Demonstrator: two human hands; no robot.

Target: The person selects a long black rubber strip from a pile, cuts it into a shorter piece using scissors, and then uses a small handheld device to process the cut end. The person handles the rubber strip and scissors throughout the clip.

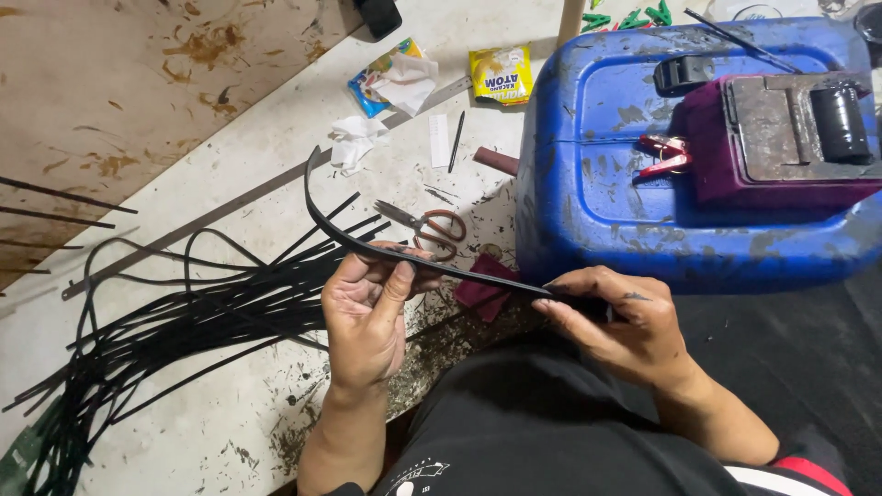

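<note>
Between both hands, low centre of view, a long black strip (404, 255) is held level above the floor (276, 156). L hand (367, 317) closed on strip: thumb on top, fingers curled under, pinch approx. mid-length. R hand (625, 321) closed over the near end, fingertips pressing it down; what else sits in that palm, cannot tell. Free end of strip curves up and away past the L hand, toward the scissors (432, 225).

Surroundings: pile of like black strips (165, 321) spread on floor to the left, well apart from the held one. Scissors w/ brown handles lie just beyond L hand. Maroon scrap (482, 285) on floor under the strip. Blue jerrycan (643, 184) lying flat to the right serves as bench; on it a maroon pad (707, 156) w/ metal plate (772, 129), black cylinder (841, 124), red clip (666, 156). Snack packets (501, 75), tissue (354, 138), pen (457, 140) further off.

Judgement, handling: strip looks thin and springy, prob. rubber or plastic. To work it well, keep tension even btwn the two pinches so the span stays straight; L thumb should stay flat on top to stop twist. Keep R fingertips clear of any edge or blade. Free end whips if released; keep it off the pile to avoid tangling.
</note>
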